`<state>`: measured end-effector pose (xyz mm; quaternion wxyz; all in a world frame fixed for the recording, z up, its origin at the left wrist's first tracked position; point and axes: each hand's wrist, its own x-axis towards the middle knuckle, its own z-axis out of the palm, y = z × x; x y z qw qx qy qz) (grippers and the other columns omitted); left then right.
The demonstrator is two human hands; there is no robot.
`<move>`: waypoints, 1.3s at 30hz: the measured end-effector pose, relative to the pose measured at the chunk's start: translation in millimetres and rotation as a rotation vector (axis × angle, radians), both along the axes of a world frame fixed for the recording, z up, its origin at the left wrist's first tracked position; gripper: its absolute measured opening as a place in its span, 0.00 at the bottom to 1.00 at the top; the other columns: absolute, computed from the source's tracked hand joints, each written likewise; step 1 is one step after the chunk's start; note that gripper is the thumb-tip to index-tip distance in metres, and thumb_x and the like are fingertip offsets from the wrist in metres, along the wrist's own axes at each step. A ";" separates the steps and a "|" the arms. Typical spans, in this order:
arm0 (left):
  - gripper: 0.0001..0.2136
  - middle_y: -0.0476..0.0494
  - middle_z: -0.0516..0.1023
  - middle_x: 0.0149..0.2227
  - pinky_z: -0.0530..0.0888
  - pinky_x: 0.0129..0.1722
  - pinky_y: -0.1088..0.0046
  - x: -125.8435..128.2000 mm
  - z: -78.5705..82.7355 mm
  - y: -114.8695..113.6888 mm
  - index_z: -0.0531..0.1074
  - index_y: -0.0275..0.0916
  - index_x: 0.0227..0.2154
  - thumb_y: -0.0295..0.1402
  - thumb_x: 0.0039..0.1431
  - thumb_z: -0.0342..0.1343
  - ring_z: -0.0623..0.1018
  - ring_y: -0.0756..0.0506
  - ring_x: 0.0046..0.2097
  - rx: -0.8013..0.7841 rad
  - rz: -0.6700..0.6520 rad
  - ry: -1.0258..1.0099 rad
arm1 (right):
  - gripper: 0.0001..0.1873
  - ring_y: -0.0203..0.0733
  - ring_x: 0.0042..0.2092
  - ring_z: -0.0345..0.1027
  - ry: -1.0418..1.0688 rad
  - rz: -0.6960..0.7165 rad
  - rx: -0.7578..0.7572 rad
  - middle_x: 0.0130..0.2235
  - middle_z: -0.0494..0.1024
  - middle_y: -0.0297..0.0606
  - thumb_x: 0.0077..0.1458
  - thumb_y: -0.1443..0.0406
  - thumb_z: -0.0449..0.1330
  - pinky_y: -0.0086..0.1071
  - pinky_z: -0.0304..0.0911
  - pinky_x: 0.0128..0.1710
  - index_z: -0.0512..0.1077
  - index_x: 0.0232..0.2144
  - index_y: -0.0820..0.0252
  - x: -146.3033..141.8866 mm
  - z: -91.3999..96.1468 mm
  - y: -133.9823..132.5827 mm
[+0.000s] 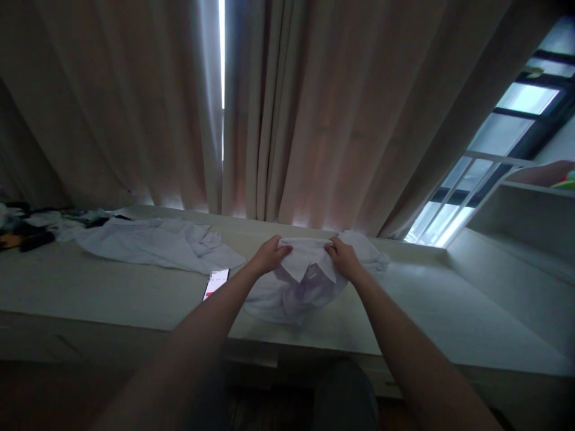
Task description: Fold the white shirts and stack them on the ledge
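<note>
A white collared shirt (291,299) hangs between my two hands, its pointed collar turned toward me. My left hand (271,254) is closed on the left end of the collar, thumb on top. At the right end, my right hand (342,257) pinches the same collar. The band between them is pulled fairly straight. Below it, the shirt's body droops in loose folds over the white countertop (135,293). Part of the white cloth (366,248) lies crumpled behind my right hand; whether it belongs to the same shirt I cannot tell.
Another white garment (157,242) lies spread to the left. A phone (217,282) with a lit screen rests by my left forearm. Dark and mixed items (31,227) are piled at the far left. Beige curtains (350,120) hang behind; a white shelf unit (516,257) stands at right.
</note>
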<state>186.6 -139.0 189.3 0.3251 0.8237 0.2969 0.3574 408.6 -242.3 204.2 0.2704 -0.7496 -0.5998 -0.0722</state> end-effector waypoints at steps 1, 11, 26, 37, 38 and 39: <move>0.14 0.44 0.73 0.31 0.66 0.31 0.72 2.1 10.9 -0.5 0.67 0.37 0.34 0.43 0.52 0.50 0.71 0.46 0.33 0.068 0.033 0.028 | 0.12 0.42 0.35 0.67 -0.041 -0.050 -0.004 0.32 0.74 0.41 0.57 0.61 0.47 0.29 0.54 0.32 0.67 0.38 0.59 1.0 5.2 0.9; 0.14 0.43 0.74 0.39 0.66 0.38 0.72 -2.5 186.0 -25.6 0.69 0.36 0.38 0.39 0.57 0.44 0.72 0.46 0.40 0.554 -0.023 -0.009 | 0.22 0.47 0.35 0.67 -0.354 -0.162 0.297 0.35 0.74 0.46 0.61 0.55 0.37 0.32 0.54 0.31 0.64 0.43 0.61 4.9 165.5 -33.9; 0.24 0.40 0.75 0.39 0.65 0.39 0.67 -46.3 294.1 -122.5 0.69 0.40 0.42 0.51 0.58 0.36 0.73 0.42 0.41 0.930 0.552 0.166 | 0.26 0.47 0.32 0.67 -0.592 -0.283 0.451 0.32 0.74 0.48 0.59 0.51 0.39 0.33 0.55 0.29 0.66 0.43 0.62 -37.8 291.7 -138.9; 0.24 0.43 0.76 0.36 0.65 0.36 0.71 -68.6 282.7 -120.2 0.72 0.42 0.36 0.54 0.55 0.38 0.74 0.44 0.39 0.909 0.445 0.266 | 0.16 0.40 0.34 0.69 -0.015 0.304 0.246 0.34 0.76 0.36 0.50 0.54 0.54 0.30 0.62 0.32 0.73 0.36 0.57 -29.9 275.9 -154.6; 0.24 0.43 0.76 0.35 0.64 0.34 0.72 -69.4 283.4 -118.0 0.72 0.41 0.35 0.53 0.55 0.39 0.73 0.44 0.38 0.893 0.417 0.242 | 0.17 0.41 0.34 0.69 0.060 0.339 0.207 0.35 0.76 0.36 0.50 0.53 0.54 0.30 0.63 0.32 0.73 0.37 0.57 -30.3 275.1 -156.2; 0.23 0.43 0.76 0.34 0.64 0.33 0.73 -70.3 283.8 -115.2 0.73 0.41 0.34 0.52 0.55 0.40 0.73 0.45 0.37 0.865 0.377 0.223 | 0.18 0.41 0.35 0.69 0.119 0.361 0.164 0.36 0.76 0.37 0.50 0.53 0.54 0.31 0.63 0.32 0.73 0.37 0.56 -30.8 274.1 -157.6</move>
